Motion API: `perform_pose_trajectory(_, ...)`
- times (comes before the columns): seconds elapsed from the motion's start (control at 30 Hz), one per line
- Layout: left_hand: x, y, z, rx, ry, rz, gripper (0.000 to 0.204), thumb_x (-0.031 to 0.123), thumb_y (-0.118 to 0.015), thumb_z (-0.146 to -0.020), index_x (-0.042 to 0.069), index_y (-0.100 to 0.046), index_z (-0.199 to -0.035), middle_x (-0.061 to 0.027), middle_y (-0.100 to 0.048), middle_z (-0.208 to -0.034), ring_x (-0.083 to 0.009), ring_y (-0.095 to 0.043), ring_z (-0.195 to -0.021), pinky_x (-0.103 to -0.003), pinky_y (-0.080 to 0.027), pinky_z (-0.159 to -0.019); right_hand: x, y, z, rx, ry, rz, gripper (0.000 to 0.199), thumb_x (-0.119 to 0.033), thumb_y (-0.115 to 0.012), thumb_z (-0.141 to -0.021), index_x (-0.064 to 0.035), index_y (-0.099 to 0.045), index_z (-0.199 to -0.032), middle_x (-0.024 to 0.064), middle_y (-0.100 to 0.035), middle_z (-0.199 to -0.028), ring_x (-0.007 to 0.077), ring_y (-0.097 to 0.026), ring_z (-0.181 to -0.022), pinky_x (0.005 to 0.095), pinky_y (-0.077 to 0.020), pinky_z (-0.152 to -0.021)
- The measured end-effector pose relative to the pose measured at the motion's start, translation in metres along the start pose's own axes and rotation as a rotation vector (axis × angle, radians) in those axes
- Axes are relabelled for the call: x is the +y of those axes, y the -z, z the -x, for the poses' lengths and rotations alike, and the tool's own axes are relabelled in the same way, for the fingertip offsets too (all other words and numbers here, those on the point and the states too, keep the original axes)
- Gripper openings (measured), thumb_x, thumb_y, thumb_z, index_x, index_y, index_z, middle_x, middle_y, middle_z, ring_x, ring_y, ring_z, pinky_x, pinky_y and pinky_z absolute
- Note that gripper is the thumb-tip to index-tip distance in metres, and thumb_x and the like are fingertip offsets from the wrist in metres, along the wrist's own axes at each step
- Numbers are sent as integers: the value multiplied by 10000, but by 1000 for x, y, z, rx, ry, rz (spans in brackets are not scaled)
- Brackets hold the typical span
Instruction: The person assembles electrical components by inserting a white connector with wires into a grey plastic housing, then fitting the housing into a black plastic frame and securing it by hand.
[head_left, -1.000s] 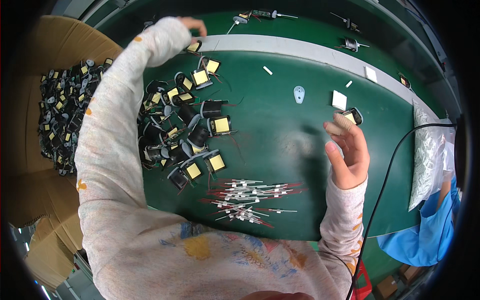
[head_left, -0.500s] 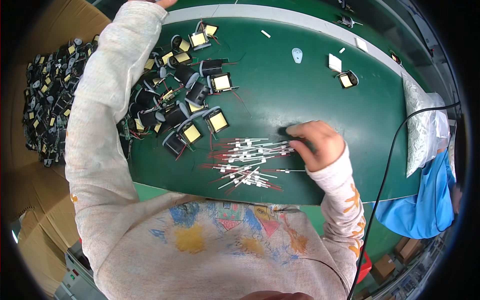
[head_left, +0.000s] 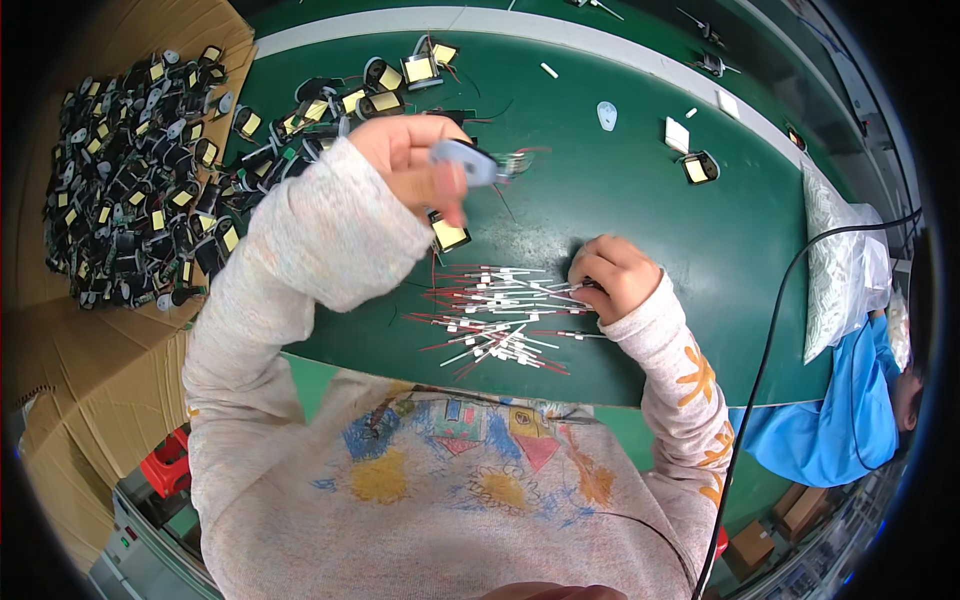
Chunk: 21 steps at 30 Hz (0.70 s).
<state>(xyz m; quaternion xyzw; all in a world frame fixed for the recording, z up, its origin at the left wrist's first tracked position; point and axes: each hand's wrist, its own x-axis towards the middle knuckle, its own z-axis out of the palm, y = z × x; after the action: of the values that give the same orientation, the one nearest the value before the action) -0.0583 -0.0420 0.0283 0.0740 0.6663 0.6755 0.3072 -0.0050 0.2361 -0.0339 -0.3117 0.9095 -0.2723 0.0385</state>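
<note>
My left hand (head_left: 415, 165) is raised over the middle of the table, gripping a small electronic module (head_left: 465, 162) with a grey rounded casing. Thin wires stick out of its right end, slightly blurred. My right hand (head_left: 618, 275) rests at the right side of a pile of thin red and white wire leads (head_left: 500, 300) with small white connectors. Its thumb and index finger pinch the end of one white lead (head_left: 562, 291). Behind my left hand, similar modules (head_left: 420, 68) with black bodies and yellow pads lie loosely grouped; the hand hides some of them.
A cardboard box (head_left: 230, 40) full of such modules stands at the left. On the green table are a grey teardrop-shaped cover (head_left: 607, 116), a white block (head_left: 677, 134) and one separate module (head_left: 699, 167). A clear bag of white pieces (head_left: 830, 265) and a black cable (head_left: 775, 310) are at the right.
My left hand came back from the far left edge to the middle, now with a module in it. My right hand's fingers closed at the wire pile.
</note>
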Motion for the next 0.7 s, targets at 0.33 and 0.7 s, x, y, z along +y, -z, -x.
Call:
perform_pose_trajectory(0.33, -15, -31, 16, 238, -565, -589, 299, 95, -788, -621, 31, -587, -834, -59, -582, -912, -163, -501, -902, -278, -408, -751, 3, 8, -1, -27, -66, -116, 185, -26, -638, -671, -76, -615, -848, 83, -602, -795, 286, -590, -773, 356, -489, -666)
perform_pose_trajectory(0.7, -44, -60, 14, 164, -573, 59, 315, -32, -735, -701, 29, -443, -801, -161, -647, -949, -152, -603, -860, -272, -493, -758, -9, 3, -13, -35, 179, 219, 230, -73, -556, -673, -62, -620, -893, 76, -566, -729, 258, -567, -699, 363, -479, -635)
